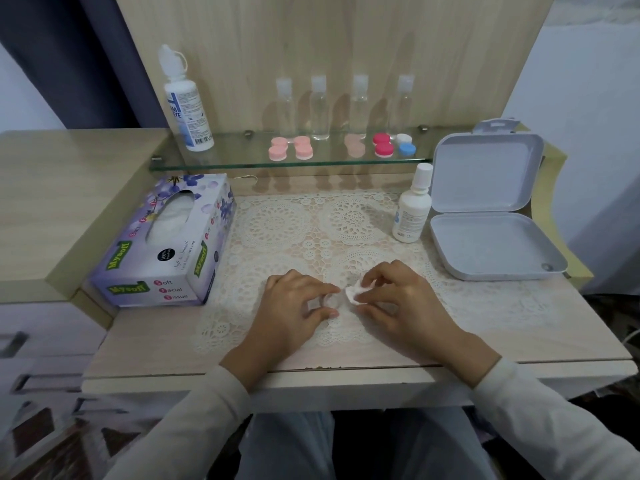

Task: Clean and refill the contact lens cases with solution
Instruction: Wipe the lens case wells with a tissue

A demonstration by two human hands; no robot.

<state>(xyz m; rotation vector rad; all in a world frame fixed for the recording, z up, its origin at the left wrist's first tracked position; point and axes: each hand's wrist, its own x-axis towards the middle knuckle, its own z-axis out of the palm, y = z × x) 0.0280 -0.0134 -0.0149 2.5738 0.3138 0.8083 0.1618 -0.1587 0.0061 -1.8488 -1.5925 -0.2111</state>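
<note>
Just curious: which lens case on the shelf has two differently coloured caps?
The rightmost case: one cap white, one blue; the other cases are pink or red.

an open grey hinged box (491,244) sits right of the lace mat (277,223); four clear bottles (320,109) line the glass shelf (242,152).

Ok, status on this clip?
Left hand holds clear lens case. Right hand pinches tissue wad beside it. Nothing in the way.

\- what colours do you see?
\- my tissue box (162,244) is purple with flowers; the lace mat (277,230), white with round rosettes.
\- and further back?
\- pale pink lens cases (278,153), a deep pink case (382,145), a white-and-blue case (406,144).
</note>
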